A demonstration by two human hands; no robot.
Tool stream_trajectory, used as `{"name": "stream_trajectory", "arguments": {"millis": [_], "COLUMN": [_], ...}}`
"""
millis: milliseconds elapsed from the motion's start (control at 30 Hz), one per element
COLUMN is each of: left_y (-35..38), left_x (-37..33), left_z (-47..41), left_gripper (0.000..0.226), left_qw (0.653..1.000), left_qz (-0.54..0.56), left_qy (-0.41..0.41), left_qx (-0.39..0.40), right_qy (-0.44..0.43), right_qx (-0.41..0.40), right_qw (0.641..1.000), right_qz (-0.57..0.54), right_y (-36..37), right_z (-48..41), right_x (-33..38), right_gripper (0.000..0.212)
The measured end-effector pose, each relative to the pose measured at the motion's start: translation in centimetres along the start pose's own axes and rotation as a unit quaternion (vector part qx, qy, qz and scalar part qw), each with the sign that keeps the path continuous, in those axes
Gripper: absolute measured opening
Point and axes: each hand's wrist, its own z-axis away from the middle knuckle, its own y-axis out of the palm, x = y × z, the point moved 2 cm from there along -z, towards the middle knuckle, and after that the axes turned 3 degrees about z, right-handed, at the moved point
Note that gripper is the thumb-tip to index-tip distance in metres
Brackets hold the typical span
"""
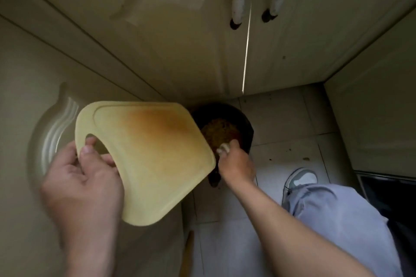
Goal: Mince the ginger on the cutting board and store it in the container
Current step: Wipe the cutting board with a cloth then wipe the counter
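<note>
At near left, the left hand [83, 177] grips the cutting board [153, 159] by its handle hole, fingertips curled through the hole. The board is held tilted, its browned face bare, its far right edge over a dark round container [244, 122] standing on the tiled floor [290, 114]. Inside the container lies yellow-brown mince [221, 132], seemingly the ginger. Just right of the board's edge, the right hand [236, 164] has its fingers curled round a small pale lump [223, 148] at the container's near rim; what it is I cannot tell. Further right stands a grey shoe [301, 179].
</note>
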Motion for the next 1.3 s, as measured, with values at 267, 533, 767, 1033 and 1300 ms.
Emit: {"name": "stream_trajectory", "arguments": {"millis": [267, 533, 767, 1033, 1300], "left_y": [1.2, 0.0, 1.5, 0.6, 2.0], "left_x": [-0.4, 1.5, 0.0, 0.5, 0.5], "left_z": [0.6, 0.1, 1.2, 0.7, 1.5], "left_gripper": [0.035, 0.028, 0.035, 0.026, 0.027], "left_qw": [0.999, 0.999, 0.998, 0.995, 0.993], "left_qz": [0.003, -0.016, 0.038, -0.02, -0.036], "left_qy": [0.015, -0.035, -0.034, 0.044, 0.05], "left_qx": [0.036, 0.001, 0.021, 0.082, 0.102], "right_qy": [-0.411, -0.057, -0.392, -0.063, -0.267], "right_qx": [-0.115, -0.043, -0.177, -0.039, -0.053], "right_qw": [0.895, 0.997, 0.898, 0.996, 0.96], "right_qz": [-0.133, 0.041, -0.087, 0.059, -0.069], "right_y": [-1.3, -3.2, -3.5, -4.9, -4.5], "right_z": [13.7, 2.5, 8.3, -0.3, 9.1], "right_x": [9.3, 3.0, 13.0, 4.3, 12.5], "right_gripper": [0.032, 0.022, 0.034, 0.022, 0.025]}}
